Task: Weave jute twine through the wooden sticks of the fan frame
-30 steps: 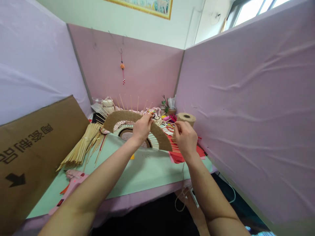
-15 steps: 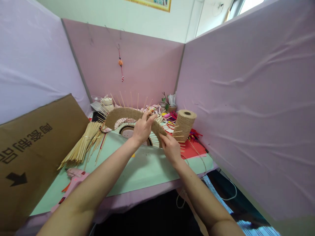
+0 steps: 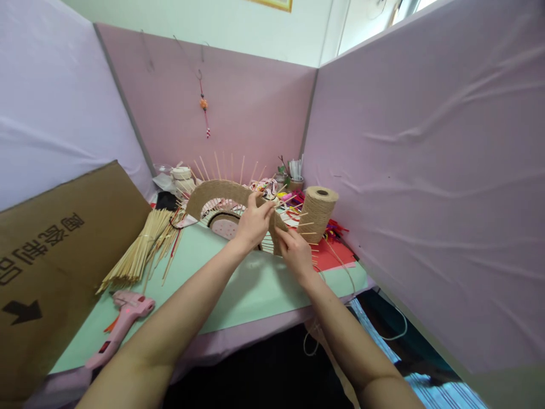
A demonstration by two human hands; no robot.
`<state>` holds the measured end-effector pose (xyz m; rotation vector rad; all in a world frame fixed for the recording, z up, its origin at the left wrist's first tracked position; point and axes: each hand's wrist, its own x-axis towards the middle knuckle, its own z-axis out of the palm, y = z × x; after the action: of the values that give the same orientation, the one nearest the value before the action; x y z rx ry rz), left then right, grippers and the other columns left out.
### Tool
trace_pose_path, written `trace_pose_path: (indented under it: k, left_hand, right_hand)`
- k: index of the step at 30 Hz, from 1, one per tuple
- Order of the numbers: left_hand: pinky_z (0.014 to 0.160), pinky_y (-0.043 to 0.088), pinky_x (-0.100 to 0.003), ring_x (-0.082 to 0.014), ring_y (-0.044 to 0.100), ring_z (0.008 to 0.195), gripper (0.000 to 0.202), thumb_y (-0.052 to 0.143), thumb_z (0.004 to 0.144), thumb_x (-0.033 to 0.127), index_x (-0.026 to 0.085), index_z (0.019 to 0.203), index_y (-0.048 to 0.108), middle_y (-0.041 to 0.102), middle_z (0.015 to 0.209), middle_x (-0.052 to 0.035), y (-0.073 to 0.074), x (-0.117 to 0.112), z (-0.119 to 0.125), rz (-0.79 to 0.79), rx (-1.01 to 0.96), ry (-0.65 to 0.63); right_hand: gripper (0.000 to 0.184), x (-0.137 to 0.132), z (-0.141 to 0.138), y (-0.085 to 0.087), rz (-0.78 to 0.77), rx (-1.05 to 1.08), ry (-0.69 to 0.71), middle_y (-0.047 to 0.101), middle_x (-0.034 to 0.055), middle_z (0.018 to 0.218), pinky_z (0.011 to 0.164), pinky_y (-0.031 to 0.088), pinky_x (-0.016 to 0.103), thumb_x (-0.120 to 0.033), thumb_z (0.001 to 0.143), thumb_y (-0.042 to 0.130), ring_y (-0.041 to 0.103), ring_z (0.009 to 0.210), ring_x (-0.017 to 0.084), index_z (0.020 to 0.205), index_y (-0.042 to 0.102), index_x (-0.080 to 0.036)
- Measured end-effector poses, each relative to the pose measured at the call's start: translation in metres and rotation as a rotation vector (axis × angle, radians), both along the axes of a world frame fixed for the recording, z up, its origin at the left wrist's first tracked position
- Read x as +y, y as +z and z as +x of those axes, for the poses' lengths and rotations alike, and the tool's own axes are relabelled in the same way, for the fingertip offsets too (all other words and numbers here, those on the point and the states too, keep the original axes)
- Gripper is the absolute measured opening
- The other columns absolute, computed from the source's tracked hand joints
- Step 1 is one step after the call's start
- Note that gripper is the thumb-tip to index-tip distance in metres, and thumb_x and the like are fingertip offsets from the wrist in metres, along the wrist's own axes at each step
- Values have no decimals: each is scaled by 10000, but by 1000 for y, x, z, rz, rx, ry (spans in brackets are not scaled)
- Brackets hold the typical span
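Note:
A half-round frame (image 3: 217, 191) woven from brown twine stands tilted on the table, thin wooden sticks fanning out past its outer edge. Its pale pink, spotted centre (image 3: 224, 228) shows behind my left forearm. My left hand (image 3: 254, 221) grips the band near the top right, fingers over its outer edge. Lower on the right end, my right hand (image 3: 294, 250) pinches the band between thumb and fingers. Just behind my right hand, a large spool of twine (image 3: 319, 213) stands upright. A strand of twine (image 3: 340, 264) trails over the table's right side.
A bundle of wooden sticks (image 3: 138, 250) lies on the left beside a cardboard box (image 3: 72, 250). Nearer me rests a pink hot glue gun (image 3: 123, 321). Red paper (image 3: 336, 257), a white jar (image 3: 182, 177) and a pot of white sticks (image 3: 295, 173) sit farther back. Pink partitions (image 3: 255, 102) enclose the table.
The view has shifted slightly, and more of the glue gun shows. My left hand has slid a little to the right along the band; my right hand keeps its place.

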<state>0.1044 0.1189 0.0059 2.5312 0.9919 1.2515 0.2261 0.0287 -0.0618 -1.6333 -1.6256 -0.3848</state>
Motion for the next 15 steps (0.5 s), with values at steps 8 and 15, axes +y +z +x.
trace_pose_path:
  k: [8,15]
  left_hand:
    - [983,491,-436,-251,623,1037,209,616,868,358,190,965,695,390,1372,-123,6,-4,8,-18,-9,66]
    - [1043,446,-434,-264,568,1134,186,595,880,336,175,906,685,380,1368,-125,3,-6,13,8,-42,71]
  right_hand:
    - [366,-24,19,11,67,72,9,660,81,886,764,497,294,-257,982,389,625,816,187,1226,656,-199]
    - [253,-39,42,49,227,109,-30,646,75,832,753,474,306,-278,968,450,601,806,191,966,678,-168]
